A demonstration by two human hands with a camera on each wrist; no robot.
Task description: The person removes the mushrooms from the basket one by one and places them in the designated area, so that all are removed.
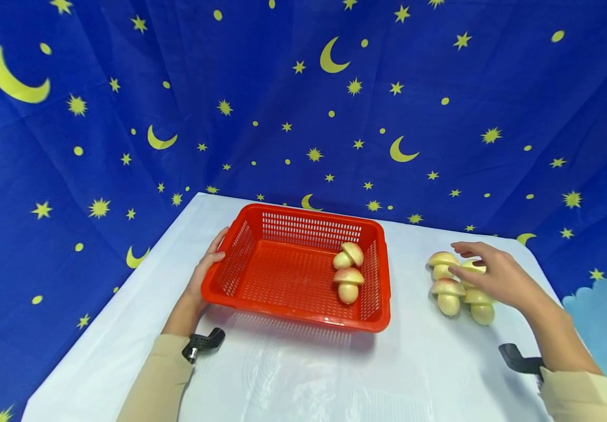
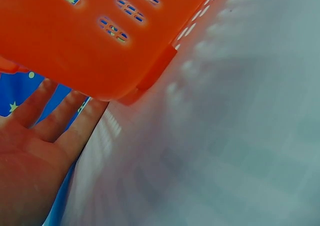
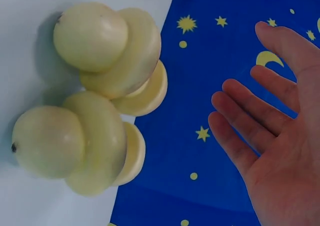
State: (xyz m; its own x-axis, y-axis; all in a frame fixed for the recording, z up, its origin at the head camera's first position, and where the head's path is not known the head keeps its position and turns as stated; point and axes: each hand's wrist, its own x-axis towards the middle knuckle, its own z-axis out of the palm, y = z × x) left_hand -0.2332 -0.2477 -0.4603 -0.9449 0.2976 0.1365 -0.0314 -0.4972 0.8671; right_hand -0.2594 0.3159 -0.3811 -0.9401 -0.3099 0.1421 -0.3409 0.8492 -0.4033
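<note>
In the head view my left hand (image 1: pixel 204 271) is at the left side of a red plastic basket (image 1: pixel 295 321). The left wrist view shows its fingers (image 2: pixel 75 127) fairly straight, tips right at the basket's outer wall. Two toy mushrooms (image 1: pixel 348 285) with pale stems and pinkish-yellow caps lie at the basket's right end. Over on the right, my right hand (image 1: pixel 498 275) hovers above a cluster of several similar mushrooms (image 1: pixel 448 296), partly hiding those behind. Its fingers are spread and slightly bent, with nothing between them in the right wrist view, where mushrooms (image 3: pixel 92 141) lie beside it.
A white-covered table (image 1: pixel 303 375) carries everything. Blue cloth (image 1: pixel 261 88) with yellow moons and stars hangs behind and at the sides. Dark wrist-worn cameras (image 1: pixel 518 358) stick out by both cuffs.
</note>
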